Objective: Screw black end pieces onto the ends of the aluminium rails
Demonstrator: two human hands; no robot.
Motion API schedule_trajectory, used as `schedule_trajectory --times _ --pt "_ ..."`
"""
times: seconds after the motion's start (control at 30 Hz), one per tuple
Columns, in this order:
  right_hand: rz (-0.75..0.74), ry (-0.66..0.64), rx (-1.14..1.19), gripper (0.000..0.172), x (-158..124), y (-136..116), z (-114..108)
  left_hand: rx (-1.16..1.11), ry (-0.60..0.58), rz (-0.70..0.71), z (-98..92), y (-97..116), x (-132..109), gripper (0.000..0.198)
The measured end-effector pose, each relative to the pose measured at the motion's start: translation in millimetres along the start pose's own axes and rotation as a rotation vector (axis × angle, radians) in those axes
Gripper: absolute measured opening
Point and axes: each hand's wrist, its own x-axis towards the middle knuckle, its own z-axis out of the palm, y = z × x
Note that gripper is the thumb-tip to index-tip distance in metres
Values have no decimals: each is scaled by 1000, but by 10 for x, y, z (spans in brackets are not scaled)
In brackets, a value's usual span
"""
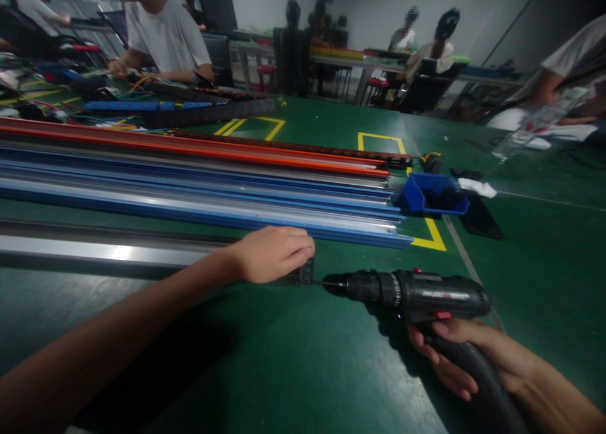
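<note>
My left hand (277,254) is closed over the right end of a dark metal profile (142,252) with a shiny silver face. A black end cap (307,271) shows just past its fingers. My right hand (454,352) grips a black cordless drill (426,293) by the handle, its chuck pointing left. The thin bit (326,284) reaches the end cap; whether it sits in a screw I cannot tell. Behind my left hand lie several blue profiles (213,210) and orange-red profiles (237,149), side by side.
A blue bin (433,194) with dark contents stands past the profile ends, beside a white piece (477,187) and a black flat object (483,216). Wires and blue tubing (127,106) lie far left, near a person (165,40). Other people sit behind.
</note>
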Motion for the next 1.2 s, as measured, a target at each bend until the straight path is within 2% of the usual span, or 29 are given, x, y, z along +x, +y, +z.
schedule_trajectory --times 1.2 --pt "50 -1 35 33 -5 -21 -12 2 3 -7 20 -14 6 36"
